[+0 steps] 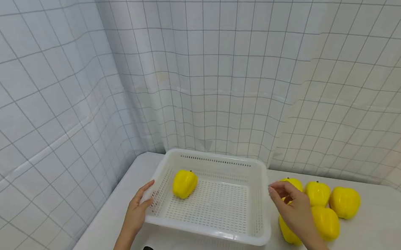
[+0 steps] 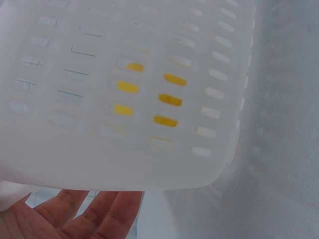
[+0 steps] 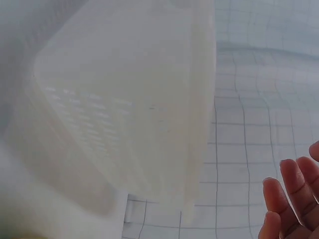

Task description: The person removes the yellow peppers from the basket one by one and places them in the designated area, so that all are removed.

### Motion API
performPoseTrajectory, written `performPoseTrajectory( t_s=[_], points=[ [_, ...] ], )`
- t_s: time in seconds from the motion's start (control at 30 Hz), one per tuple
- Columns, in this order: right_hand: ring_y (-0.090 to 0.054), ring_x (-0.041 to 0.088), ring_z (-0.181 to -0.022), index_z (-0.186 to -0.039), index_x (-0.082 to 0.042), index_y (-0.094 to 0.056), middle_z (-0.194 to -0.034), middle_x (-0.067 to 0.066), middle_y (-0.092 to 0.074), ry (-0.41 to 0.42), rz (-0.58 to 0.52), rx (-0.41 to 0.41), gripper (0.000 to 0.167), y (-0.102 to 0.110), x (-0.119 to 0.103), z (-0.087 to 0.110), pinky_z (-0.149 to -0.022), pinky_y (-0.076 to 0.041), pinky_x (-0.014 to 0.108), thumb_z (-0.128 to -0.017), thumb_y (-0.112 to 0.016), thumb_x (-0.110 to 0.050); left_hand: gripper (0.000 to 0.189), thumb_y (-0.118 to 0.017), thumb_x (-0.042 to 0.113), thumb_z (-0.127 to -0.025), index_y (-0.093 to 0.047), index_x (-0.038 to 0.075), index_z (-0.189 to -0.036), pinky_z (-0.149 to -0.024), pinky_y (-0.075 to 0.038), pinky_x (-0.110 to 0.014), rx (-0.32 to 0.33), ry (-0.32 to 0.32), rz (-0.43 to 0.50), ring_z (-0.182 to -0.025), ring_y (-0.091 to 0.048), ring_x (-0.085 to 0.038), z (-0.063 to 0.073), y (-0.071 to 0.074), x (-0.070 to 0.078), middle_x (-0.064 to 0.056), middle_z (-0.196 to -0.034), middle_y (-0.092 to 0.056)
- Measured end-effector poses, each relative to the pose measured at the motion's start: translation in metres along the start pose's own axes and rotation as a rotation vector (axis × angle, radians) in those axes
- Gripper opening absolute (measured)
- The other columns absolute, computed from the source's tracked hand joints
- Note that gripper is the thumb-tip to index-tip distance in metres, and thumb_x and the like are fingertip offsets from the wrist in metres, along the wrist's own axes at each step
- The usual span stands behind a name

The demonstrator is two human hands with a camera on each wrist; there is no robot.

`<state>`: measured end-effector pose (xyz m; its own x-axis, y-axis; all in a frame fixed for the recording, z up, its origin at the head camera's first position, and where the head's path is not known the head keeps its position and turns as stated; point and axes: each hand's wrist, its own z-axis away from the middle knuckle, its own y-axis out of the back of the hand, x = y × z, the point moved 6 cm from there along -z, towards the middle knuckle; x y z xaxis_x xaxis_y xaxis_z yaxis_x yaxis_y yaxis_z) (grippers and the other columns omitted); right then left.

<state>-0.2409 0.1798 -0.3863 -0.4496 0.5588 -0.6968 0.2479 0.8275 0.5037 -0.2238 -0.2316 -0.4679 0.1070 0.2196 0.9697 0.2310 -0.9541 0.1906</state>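
A white perforated plastic basket [image 1: 205,230] stands on the table, with one yellow bell pepper [image 1: 184,184] lying inside at the left. My left hand [image 1: 135,214] grips the basket's left rim; in the left wrist view, its fingers [image 2: 122,211] reach beyond the rim while yellow shows through the slots. Just off the basket's right side hovers my right hand [image 1: 294,210], fingers loosely bent and holding nothing. The right wrist view shows those fingers [image 3: 291,184] apart from the basket wall [image 3: 124,74]. Several more yellow bell peppers [image 1: 344,203] lie beside and partly behind the right hand.
The white tabletop [image 1: 384,240] extends to the right of the loose peppers and in front of the basket. A white curtain with a grid pattern [image 1: 229,82] hangs behind the table and along its left side.
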Motion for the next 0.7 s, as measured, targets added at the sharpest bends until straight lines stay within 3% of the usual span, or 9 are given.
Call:
performPoseTrajectory(
  t_s=[0.3,0.7],
  points=[
    [-0.053,0.008,-0.067,-0.095,-0.015,-0.066,-0.076,-0.013,-0.060,0.118,0.024,-0.217,0.007,-0.038,-0.028,-0.021,-0.060,-0.048,0.024,-0.089,-0.066,-0.018,0.051,-0.040,-0.006,-0.093,-0.039,0.003,-0.144,-0.104,-0.026,-0.053,0.000,-0.021,-0.015,-0.131,-0.032,-0.035,0.002,0.000,0.003,-0.019,-0.149,-0.030],
    [-0.057,0.009,-0.074,-0.107,-0.014,-0.064,-0.090,-0.005,-0.065,0.152,0.111,-0.560,0.022,-0.087,-0.054,-0.037,-0.060,-0.048,0.023,-0.089,-0.065,-0.026,0.051,-0.041,-0.005,-0.094,-0.039,0.004,-0.144,-0.105,-0.024,-0.053,0.000,-0.008,-0.008,-0.133,-0.030,-0.035,0.003,-0.001,0.004,-0.019,-0.150,-0.030]
  ],
)
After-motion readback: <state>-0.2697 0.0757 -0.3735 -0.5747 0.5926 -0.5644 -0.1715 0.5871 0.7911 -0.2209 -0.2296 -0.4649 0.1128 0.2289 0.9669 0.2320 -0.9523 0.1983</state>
